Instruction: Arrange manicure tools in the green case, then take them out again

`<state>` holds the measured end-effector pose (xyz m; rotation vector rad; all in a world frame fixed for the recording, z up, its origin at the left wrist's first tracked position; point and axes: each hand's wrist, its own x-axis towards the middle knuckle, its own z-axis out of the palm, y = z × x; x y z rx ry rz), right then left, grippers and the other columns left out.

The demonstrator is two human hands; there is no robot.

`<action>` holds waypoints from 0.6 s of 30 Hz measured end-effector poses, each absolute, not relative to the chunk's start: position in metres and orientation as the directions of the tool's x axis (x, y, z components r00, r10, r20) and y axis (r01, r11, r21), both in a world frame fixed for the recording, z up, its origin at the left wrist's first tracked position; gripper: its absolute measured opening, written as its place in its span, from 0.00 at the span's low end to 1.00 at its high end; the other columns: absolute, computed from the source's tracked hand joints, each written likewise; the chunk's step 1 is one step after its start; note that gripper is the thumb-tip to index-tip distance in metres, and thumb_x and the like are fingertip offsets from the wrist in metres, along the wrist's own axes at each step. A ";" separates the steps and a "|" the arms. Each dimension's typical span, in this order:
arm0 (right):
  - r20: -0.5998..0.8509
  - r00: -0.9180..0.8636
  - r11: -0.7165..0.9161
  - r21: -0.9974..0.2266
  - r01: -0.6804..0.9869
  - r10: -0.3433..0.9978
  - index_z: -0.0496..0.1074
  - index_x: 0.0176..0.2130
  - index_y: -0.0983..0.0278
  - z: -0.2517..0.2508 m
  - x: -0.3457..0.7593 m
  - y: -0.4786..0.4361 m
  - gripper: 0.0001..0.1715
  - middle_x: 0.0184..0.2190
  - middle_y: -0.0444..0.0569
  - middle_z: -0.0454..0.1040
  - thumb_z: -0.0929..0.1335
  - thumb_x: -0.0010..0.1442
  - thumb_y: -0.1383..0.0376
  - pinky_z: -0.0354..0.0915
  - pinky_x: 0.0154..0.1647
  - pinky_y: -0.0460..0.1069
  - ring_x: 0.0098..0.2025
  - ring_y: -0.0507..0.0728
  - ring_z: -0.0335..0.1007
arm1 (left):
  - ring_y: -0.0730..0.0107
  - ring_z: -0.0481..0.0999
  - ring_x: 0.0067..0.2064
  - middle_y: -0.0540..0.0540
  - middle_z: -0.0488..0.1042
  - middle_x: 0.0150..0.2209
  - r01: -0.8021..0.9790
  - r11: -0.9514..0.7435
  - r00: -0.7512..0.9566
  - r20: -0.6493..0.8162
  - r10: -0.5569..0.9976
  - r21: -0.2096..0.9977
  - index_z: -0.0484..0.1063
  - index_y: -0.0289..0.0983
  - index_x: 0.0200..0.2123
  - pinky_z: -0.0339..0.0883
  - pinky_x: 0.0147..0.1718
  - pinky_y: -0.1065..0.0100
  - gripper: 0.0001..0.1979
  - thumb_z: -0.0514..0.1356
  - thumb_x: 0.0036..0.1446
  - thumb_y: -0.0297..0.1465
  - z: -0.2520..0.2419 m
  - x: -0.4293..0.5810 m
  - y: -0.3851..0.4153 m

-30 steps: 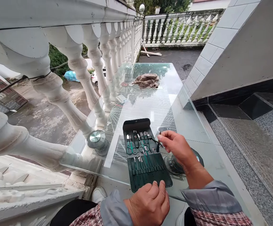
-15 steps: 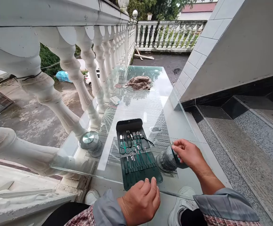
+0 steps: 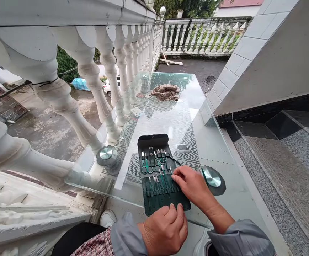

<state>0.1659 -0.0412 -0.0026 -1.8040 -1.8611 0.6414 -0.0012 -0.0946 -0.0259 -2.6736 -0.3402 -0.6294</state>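
A dark green manicure case lies unfolded on the glass table, with several green-handled tools under its straps. Among them are small scissors and nail clippers. My left hand is curled, its fingertips at the case's near edge; the thumb is hidden. At the case's right side, my right hand has thumb and forefinger closed at the silver tip of a slim manicure tool. A narrow green item lies beside the right table leg's round top, partly behind my wrist.
The glass table bears a crumpled brown cloth and a small white card. A grey oval object lies right of the case. White balusters line the left; stone steps rise at right.
My right hand has moved left from the table leg's top to the tools in the case. A green item now shows near that leg. My left hand stays at the case's near edge.
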 end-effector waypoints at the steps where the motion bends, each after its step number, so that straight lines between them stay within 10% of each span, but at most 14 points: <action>1: -0.008 -0.016 0.008 -0.599 0.801 1.000 0.67 0.28 0.61 -0.002 0.163 -0.039 0.09 0.28 0.45 0.71 0.62 0.57 0.63 0.56 0.34 0.48 0.31 0.53 0.64 | 0.60 0.74 0.40 0.32 0.73 0.45 0.312 -0.903 0.869 0.472 0.146 -0.296 0.72 0.27 0.42 0.65 0.35 0.64 0.14 0.50 0.59 0.26 -0.025 -0.001 -0.094; 9: -0.146 0.085 -0.136 -0.384 0.913 0.986 0.69 0.27 0.62 0.007 0.149 -0.023 0.11 0.29 0.46 0.73 0.63 0.57 0.61 0.51 0.30 0.47 0.30 0.53 0.64 | 0.59 0.74 0.40 0.32 0.74 0.45 0.315 -0.906 0.867 0.473 0.154 -0.283 0.73 0.27 0.42 0.64 0.35 0.65 0.14 0.50 0.59 0.27 -0.025 -0.002 -0.096; 18: -0.205 0.038 -0.135 -0.488 0.862 0.978 0.68 0.22 0.62 0.001 0.156 -0.014 0.12 0.23 0.44 0.73 0.64 0.53 0.61 0.51 0.28 0.46 0.27 0.52 0.63 | 0.59 0.74 0.42 0.30 0.71 0.48 0.309 -0.900 0.893 0.420 0.162 -0.309 0.70 0.27 0.44 0.64 0.37 0.63 0.15 0.50 0.60 0.29 -0.032 -0.004 -0.098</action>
